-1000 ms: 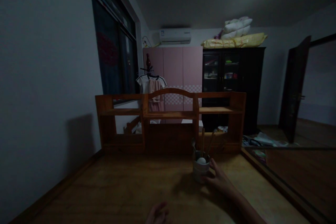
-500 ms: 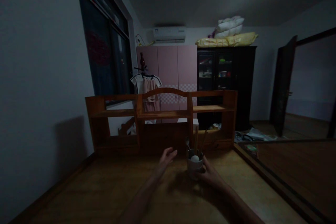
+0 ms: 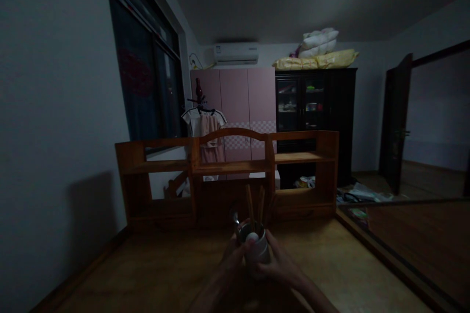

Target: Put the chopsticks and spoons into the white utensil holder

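A grey utensil cup (image 3: 260,253) is between my two hands above the wooden desk; whether its base touches the desktop is hidden. My left hand (image 3: 232,256) is closed on its left side, with the thumb near the rim. Around the right side and lower front wraps my right hand (image 3: 278,260). Thin wooden sticks that look like chopsticks (image 3: 250,205) stand up out of the cup. A shiny metal spoon-like utensil (image 3: 235,218) leans out to the left. At the front rim shows a white rounded end (image 3: 252,238), its kind unclear in the dim light.
A low wooden shelf unit (image 3: 231,168) runs along the far edge of the desk (image 3: 165,259). To the left is a wall (image 3: 55,132) with a window. A raised wooden edge (image 3: 382,259) borders the desk at right. Wardrobes stand farther back.
My left hand has moved right and taken hold of the cup. My right hand has brought the cup left and nearer to me. The view has tilted slightly up.
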### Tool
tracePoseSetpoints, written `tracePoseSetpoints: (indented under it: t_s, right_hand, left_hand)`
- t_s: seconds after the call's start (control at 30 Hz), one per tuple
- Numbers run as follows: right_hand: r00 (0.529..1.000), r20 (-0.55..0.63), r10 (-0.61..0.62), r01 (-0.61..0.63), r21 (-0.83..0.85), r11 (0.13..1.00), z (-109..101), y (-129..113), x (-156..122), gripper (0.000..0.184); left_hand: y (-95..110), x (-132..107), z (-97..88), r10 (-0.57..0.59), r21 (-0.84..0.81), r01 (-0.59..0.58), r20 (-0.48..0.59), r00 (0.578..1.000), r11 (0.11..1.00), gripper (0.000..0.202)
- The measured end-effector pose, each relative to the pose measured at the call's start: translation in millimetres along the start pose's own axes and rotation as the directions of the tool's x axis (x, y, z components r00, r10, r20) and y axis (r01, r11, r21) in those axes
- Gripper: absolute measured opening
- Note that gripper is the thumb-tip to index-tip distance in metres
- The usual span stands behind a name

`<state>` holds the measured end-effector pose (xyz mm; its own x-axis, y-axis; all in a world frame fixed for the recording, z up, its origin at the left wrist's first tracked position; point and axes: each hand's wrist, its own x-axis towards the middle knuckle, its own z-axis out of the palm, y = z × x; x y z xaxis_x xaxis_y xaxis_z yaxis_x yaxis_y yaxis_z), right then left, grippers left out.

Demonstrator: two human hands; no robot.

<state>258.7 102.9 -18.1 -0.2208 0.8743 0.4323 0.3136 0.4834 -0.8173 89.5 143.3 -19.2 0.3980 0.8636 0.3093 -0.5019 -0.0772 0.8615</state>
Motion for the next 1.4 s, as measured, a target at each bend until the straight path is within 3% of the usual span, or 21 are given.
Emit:
tracePoseSetpoints:
  t_s: [0.23, 0.4, 0.57, 0.73, 0.93, 1.23, 1.4]
  right_hand:
    - [0.999, -0.019, 0.036, -0.035, 0.008, 0.999, 5, 3, -14, 0.078]
    - [0.997, -0.024, 0.076, -0.077, -0.003, 0.997, 5, 4, -16, 0.078]
    - [0.994, -0.029, 0.101, -0.102, -0.002, 0.995, 5, 0, -15, 0.074]
    - [0.998, 0.0, 0.071, -0.071, 0.011, 0.997, 3, -8, -13, 0.067]
    - [0.997, 0.002, 0.082, -0.082, -0.023, 0.996, 6, -3, -14, 0.066]
    - [0.982, -0.066, 0.179, -0.188, -0.16, 0.969, 7, 16, -15, 0.068]
    - [0.988, -0.079, 0.136, -0.148, -0.186, 0.971, 8, 16, -15, 0.066]
  left_hand:
    - [12, -15, 9.6, -0.129, -0.227, 0.145, 0.083, 0.988, 0.963, 0.046]
    - [10, -16, 1.3, -0.133, -0.333, 0.166, 0.12, 0.984, 0.928, 0.036]
    - [-3, -10, -8.9, -0.193, -0.335, 0.183, 0.006, 0.981, 0.924, 0.034]
    - [-5, -8, -6.0, -0.239, -0.355, 0.189, -0.101, 0.966, 0.915, 0.042]
    - [-3, -10, -8.9, -0.257, -0.377, 0.196, -0.117, 0.959, 0.905, 0.038]
    - [-9, -8, -6.5, -0.362, -0.429, 0.238, -0.235, 0.902, 0.872, 0.032]
    - [-12, -10, -7.5, -0.421, -0.457, 0.296, -0.198, 0.885, 0.838, 0.032]
